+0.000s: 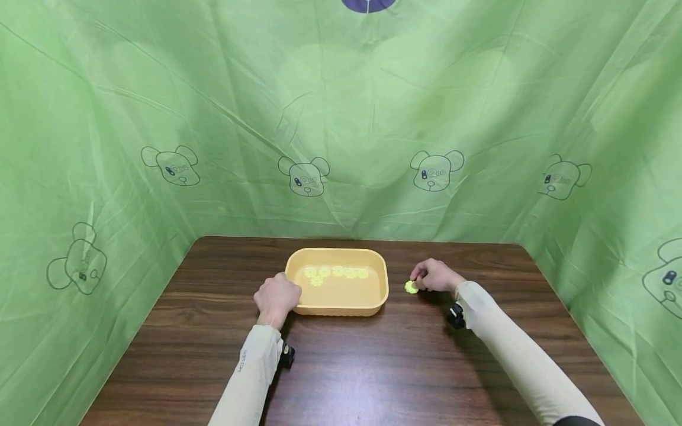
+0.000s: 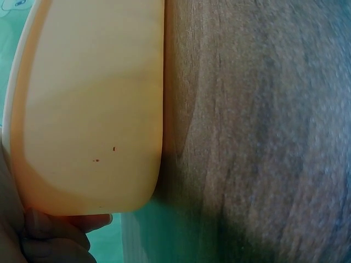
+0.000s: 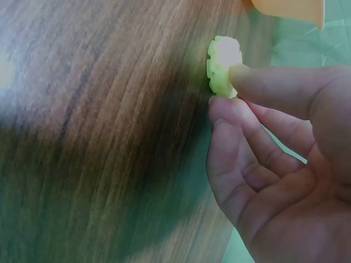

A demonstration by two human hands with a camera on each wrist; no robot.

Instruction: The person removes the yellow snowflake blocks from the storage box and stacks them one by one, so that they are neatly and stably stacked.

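A shallow yellow plastic basin sits on the table with several flower-shaped yellow-green pieces lying inside, toward its back. At its left end my left hand grips the rim; in the left wrist view, curled fingers show at the end of the basin. To the right of the basin, my right hand pinches one flower-shaped yellow-green piece. Seen from the right wrist, thumb and fingers hold this scalloped piece by its edge, close to the wood.
The dark wooden table reaches back to a green curtain printed with bear-head outlines, which also encloses both sides. Each wrist carries a small black device. A corner of the basin tops the right wrist view.
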